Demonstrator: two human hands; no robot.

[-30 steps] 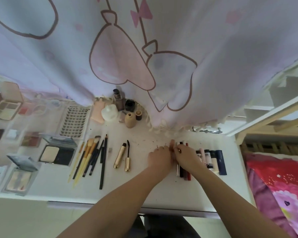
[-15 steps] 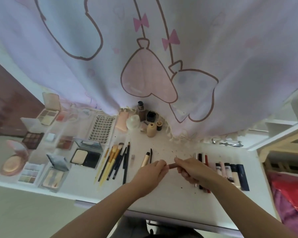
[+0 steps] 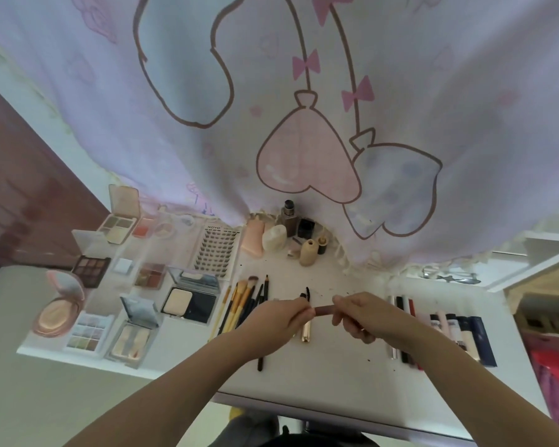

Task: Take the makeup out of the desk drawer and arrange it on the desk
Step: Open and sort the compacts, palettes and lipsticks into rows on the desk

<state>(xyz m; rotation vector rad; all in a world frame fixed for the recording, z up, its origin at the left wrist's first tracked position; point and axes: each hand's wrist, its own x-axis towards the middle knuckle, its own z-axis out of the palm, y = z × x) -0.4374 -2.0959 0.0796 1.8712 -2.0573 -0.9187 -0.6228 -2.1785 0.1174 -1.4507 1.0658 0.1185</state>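
Both hands meet above the middle of the white desk [image 3: 336, 375], sharing one slim reddish-brown makeup stick [image 3: 324, 310] held level between them. The left hand [image 3: 273, 321] has its fingers curled inward, fingertips pinching the stick's left end. The right hand [image 3: 365, 314] is likewise curled, thumb and forefinger closed round the stick's right end; how much of the stick runs inside either fist cannot be told.

Directly beneath the stick lies a gold mascara tube [image 3: 306, 330] with its black wand [image 3: 305, 292] beside it. Left of the left hand lies a fan of brushes and pencils [image 3: 243, 301], partly covered by the wrist. Further left sit open compacts and palettes [image 3: 192, 298], with a lash tray [image 3: 218, 253] behind them. Right of the right hand a row of slim sticks and tubes [image 3: 459, 333] lies side by side. Small bottles [image 3: 289, 233] stand at the back, under the hem of a pale printed curtain [image 3: 271, 108].
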